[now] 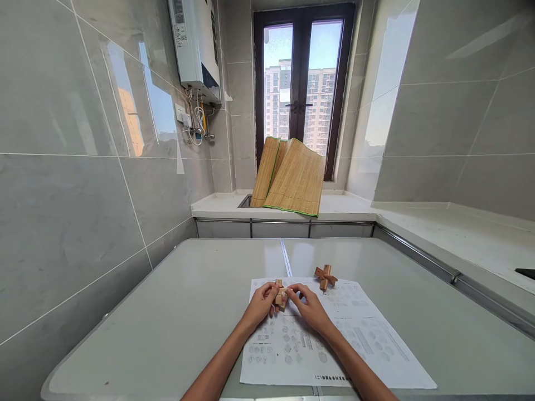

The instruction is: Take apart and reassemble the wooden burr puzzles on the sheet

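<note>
Head view: left hand [262, 301] pinches the wooden block cluster [281, 299] over the printed sheet's [301, 345] far-left part; right hand [309, 306] half-curled at its right edge, grip unclear; steady left support, light fingertip pressure advisable.

wooden cross [325, 277] beyond right hand [308, 306], tabletop [167, 323] leftward free

Light tan is shown by the small blocky wooden assembly [281, 299], darker reddish brown by the cross-shaped wooden assembly [325, 277]. The white paper sheet [363, 337] is patterned in grey print; the straw-yellow slatted mat [296, 177] is edged in green.
</note>
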A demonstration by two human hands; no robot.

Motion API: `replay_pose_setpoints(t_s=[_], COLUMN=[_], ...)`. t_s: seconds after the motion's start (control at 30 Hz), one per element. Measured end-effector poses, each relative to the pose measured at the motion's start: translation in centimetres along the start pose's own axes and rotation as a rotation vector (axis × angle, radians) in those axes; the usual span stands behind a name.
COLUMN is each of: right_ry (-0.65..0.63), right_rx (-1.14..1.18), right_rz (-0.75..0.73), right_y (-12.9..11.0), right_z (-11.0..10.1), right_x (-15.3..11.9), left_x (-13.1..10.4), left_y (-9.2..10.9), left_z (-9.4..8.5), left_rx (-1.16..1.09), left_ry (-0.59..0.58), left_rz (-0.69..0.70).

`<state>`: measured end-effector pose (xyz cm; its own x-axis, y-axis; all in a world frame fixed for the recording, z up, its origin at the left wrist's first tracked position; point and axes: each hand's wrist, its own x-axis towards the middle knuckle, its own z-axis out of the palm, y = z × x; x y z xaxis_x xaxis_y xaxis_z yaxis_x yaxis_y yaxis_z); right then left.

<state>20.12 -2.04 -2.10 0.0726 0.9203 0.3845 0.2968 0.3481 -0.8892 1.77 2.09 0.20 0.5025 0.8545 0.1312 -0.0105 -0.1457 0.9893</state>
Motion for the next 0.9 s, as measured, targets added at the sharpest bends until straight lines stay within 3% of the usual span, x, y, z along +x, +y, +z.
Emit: replay_pose_setpoints(t_s=[0.47,0.9], right_ry=[-0.116,-0.205], right_rx=[0.356,0.512], right_rz=[0.131,0.179], right_y=[-0.8,-1.5], right_z=[-0.6,-0.8], right_x=[0.1,-0.1], left_x=[-0.3,-1.0], left_y=[0.5,1.7], left_z=[-0.3,-0.3], left_rx=[-0.316,-0.384], left_ry=[-0.115,-0.238], left_rz=[-0.094,-0.099])
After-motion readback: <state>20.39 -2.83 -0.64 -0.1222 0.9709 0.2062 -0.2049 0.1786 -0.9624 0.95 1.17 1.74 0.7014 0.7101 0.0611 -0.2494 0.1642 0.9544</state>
